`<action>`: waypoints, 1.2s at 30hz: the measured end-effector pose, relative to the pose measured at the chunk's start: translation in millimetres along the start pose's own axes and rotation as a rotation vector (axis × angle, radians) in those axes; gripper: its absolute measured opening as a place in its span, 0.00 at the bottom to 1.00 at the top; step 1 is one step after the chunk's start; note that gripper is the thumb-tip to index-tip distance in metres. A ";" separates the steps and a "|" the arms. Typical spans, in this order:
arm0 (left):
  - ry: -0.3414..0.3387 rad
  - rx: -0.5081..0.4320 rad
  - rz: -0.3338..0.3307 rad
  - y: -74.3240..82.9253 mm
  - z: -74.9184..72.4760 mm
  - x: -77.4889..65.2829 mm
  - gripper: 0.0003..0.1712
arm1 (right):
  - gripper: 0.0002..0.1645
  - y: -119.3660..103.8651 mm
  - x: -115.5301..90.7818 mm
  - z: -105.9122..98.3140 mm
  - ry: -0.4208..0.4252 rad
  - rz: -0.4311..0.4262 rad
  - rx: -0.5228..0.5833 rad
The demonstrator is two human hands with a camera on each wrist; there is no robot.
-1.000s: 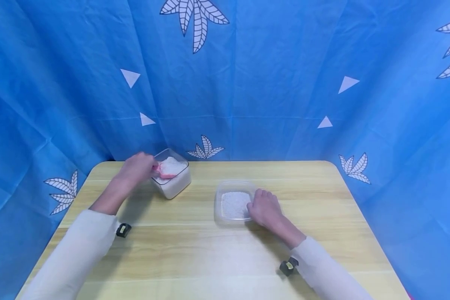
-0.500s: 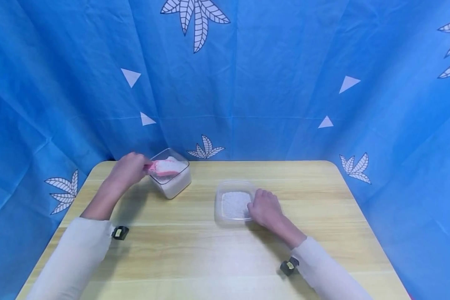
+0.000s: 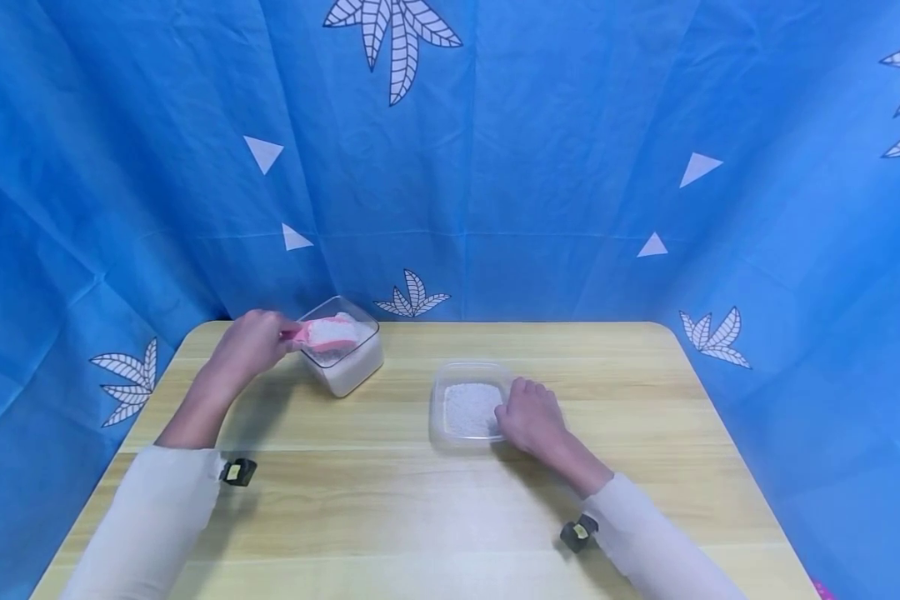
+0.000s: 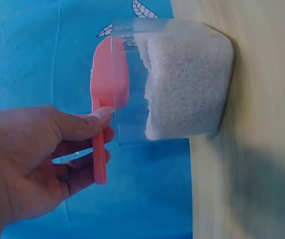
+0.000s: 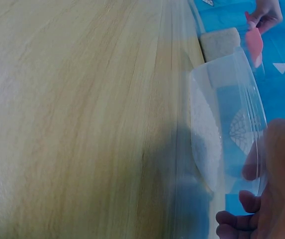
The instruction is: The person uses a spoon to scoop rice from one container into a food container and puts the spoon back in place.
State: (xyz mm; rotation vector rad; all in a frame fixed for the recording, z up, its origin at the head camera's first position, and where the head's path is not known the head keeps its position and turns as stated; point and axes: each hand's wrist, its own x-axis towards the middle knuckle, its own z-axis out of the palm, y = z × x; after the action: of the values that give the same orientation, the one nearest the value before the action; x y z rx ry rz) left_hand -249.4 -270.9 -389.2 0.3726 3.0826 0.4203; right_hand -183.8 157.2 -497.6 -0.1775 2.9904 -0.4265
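Beside 1 tub point(image 3: 356, 368) — left hand point(image 3: 247, 346) grips pink scoop point(image 4: 102, 79).

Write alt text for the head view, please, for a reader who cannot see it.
A person's left hand holds a pink scoop loaded with white grains above a clear container of grains, while the right hand grips the side of a second clear tub with grains inside. Both containers stand on a wooden table before a blue curtain with white leaves.
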 end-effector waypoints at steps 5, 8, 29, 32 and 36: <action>0.013 -0.014 -0.013 -1.7 1.1 -2.1 0.20 | 0.18 0.1 0.1 -0.9 -0.009 0.004 0.003; 0.022 -0.017 -0.020 -1.6 1.1 -3.8 0.22 | 0.18 0.0 -0.3 -1.1 -0.004 0.003 0.007; 0.039 -0.040 -0.030 10.6 -2.1 -11.8 0.23 | 0.19 -2.1 -2.4 -1.2 0.018 0.000 -0.001; 0.035 -0.054 -0.026 12.9 -0.5 -13.0 0.22 | 0.18 -1.3 -2.1 -0.5 0.024 -0.005 -0.013; 0.048 -0.066 -0.016 17.5 0.4 -14.2 0.22 | 0.17 -0.6 -1.7 -0.2 0.032 -0.008 -0.022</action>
State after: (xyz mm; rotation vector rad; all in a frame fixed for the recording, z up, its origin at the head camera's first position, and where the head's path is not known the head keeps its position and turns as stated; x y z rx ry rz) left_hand -231.5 -257.7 -385.2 0.3418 3.1060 0.5376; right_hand -182.0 157.0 -497.0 -0.1871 3.0277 -0.4014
